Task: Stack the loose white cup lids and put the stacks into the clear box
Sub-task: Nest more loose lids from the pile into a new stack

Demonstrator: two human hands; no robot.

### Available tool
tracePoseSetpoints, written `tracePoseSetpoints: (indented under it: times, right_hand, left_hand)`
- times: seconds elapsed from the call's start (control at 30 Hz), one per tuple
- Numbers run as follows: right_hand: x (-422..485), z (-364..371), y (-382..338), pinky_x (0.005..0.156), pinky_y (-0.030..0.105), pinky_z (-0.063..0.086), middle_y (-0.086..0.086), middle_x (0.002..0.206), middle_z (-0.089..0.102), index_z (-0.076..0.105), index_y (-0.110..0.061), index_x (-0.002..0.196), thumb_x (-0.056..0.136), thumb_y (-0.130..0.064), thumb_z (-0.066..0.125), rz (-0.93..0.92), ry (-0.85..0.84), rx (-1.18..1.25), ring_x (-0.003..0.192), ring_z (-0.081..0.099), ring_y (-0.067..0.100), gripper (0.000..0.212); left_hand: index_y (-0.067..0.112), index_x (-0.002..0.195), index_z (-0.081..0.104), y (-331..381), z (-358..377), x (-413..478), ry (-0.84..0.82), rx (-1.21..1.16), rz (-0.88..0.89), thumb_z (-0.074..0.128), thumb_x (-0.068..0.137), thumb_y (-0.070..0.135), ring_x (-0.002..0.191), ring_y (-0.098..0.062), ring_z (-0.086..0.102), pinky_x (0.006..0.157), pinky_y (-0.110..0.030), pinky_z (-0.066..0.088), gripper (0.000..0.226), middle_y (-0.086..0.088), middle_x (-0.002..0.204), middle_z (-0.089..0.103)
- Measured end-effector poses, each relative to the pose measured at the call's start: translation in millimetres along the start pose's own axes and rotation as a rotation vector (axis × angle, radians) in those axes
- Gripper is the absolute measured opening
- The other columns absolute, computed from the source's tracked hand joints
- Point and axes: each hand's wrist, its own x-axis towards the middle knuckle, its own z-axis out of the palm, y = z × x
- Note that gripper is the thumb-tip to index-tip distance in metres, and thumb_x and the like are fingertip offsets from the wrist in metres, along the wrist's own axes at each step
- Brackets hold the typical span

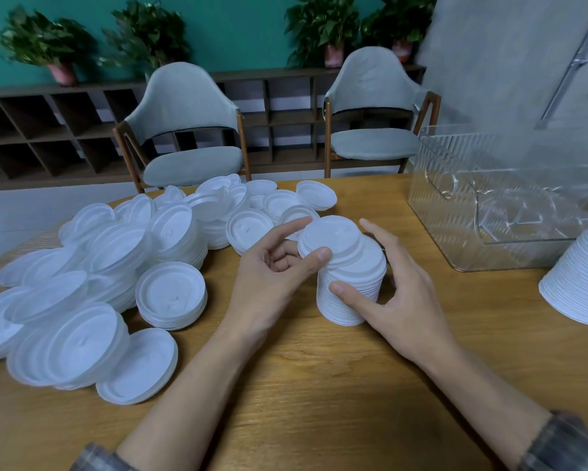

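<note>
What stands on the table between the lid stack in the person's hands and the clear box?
Nothing visible: bare table separates the lid stack from the clear box. A second stack stands further right, off that path.

Matt white plastic lids (170,294), ribbed clear glossy box (455,212) — grained wood table (285,385)

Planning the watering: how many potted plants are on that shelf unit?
4, atop the wooden shelf unit: potted plant far left, second left of centre, third and fourth side by side at right. Others may be out of frame.
</note>
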Motion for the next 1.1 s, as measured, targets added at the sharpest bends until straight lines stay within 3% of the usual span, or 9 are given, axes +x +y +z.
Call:
tracePoseSetpoints:
  times: [0.13,0.23,0.4,0.6,0.7,0.83,0.97,1.03,1.1]
  right_hand:
    - [0.2,-0.2,-0.1,0.102,0.003,0.035,-0.034,0.143,0.048,0.039,-0.047,0.152,0.076,-0.064,0.077,0.010,-0.005,0.002,0.132,0.044,-0.013,0.087]
    - [0.1,0.0,1.0,0.106,0.014,0.042,-0.030,0.143,0.051,0.040,-0.044,0.153,0.077,-0.061,0.078,0.003,0.003,0.002,0.133,0.047,-0.008,0.086]
    - [-0.9,0.6,0.3,0.108,0.031,0.048,-0.028,0.144,0.051,0.036,-0.048,0.154,0.076,-0.063,0.076,0.009,-0.008,0.020,0.134,0.048,-0.005,0.089]
    - [-1.4,0.3,1.7,0.106,0.031,0.050,-0.028,0.142,0.053,0.044,-0.043,0.152,0.075,-0.066,0.074,0.006,-0.016,0.008,0.132,0.049,-0.007,0.086]
    - [-2.1,-0.2,1.8,0.107,0.036,0.051,-0.025,0.142,0.056,0.047,-0.040,0.152,0.073,-0.067,0.074,0.000,0.009,0.007,0.133,0.051,-0.004,0.087]
    - [-2.0,-0.7,2.0,0.106,0.027,0.049,-0.027,0.141,0.053,0.045,-0.041,0.153,0.073,-0.063,0.079,-0.013,-0.010,-0.017,0.132,0.049,-0.007,0.089]
    - [-0.3,0.8,5.4,0.101,0.008,0.040,-0.029,0.140,0.052,0.048,-0.039,0.149,0.074,-0.050,0.088,-0.029,-0.003,-0.065,0.130,0.047,-0.010,0.085]
    - [0.8,0.7,5.4,0.099,0.005,0.037,-0.029,0.139,0.053,0.051,-0.037,0.146,0.074,-0.049,0.088,-0.030,0.016,-0.056,0.129,0.047,-0.012,0.082]
    - [1.0,0.6,4.8,0.098,0.004,0.037,-0.029,0.137,0.054,0.052,-0.038,0.145,0.073,-0.052,0.086,-0.025,0.024,-0.036,0.128,0.047,-0.013,0.081]
  left_hand:
    - [0.018,0.137,0.066,-0.4,0.4,0.2,-0.047,-0.018,-0.049,0.082,0.084,0.017,0.069,-0.003,0.060,0.069,-0.012,0.048,0.055,0.006,0.077,0.064]
    - [0.024,0.130,0.072,-2.2,2.6,-0.2,-0.071,0.074,-0.036,0.086,0.077,0.029,0.072,-0.012,0.052,0.075,-0.016,0.048,0.056,0.002,0.077,0.060]
    - [0.027,0.121,0.076,-6.5,8.3,-2.3,-0.011,0.192,0.051,0.090,0.078,0.029,0.063,-0.011,0.044,0.065,-0.017,0.042,0.046,0.005,0.065,0.052]
    - [0.040,0.109,0.077,-8.5,9.4,-5.5,0.066,0.347,0.149,0.094,0.075,0.036,0.067,-0.008,0.050,0.066,-0.020,0.043,0.039,0.009,0.074,0.055]
    - [0.041,0.109,0.076,-8.1,9.6,-6.5,0.074,0.380,0.166,0.094,0.074,0.038,0.095,-0.006,0.067,0.076,-0.026,0.054,0.039,0.017,0.103,0.070]
    - [0.032,0.111,0.076,-8.4,7.3,-4.8,0.027,0.298,0.111,0.094,0.076,0.029,0.107,-0.012,0.071,0.084,-0.032,0.061,0.039,0.012,0.119,0.074]
    - [0.027,0.120,0.075,-11.4,1.8,0.1,-0.018,0.281,0.126,0.080,0.090,0.033,0.114,-0.009,0.069,0.090,-0.023,0.056,0.031,0.010,0.121,0.074]
    - [0.028,0.123,0.074,-19.2,-4.7,4.3,0.083,0.418,0.165,0.071,0.099,0.037,0.116,-0.002,0.065,0.097,-0.023,0.051,0.026,0.015,0.122,0.072]
    - [0.027,0.130,0.069,-30.9,-15.1,9.6,0.182,0.723,0.228,0.069,0.100,0.032,0.122,-0.002,0.059,0.105,-0.027,0.047,0.030,0.015,0.130,0.066]
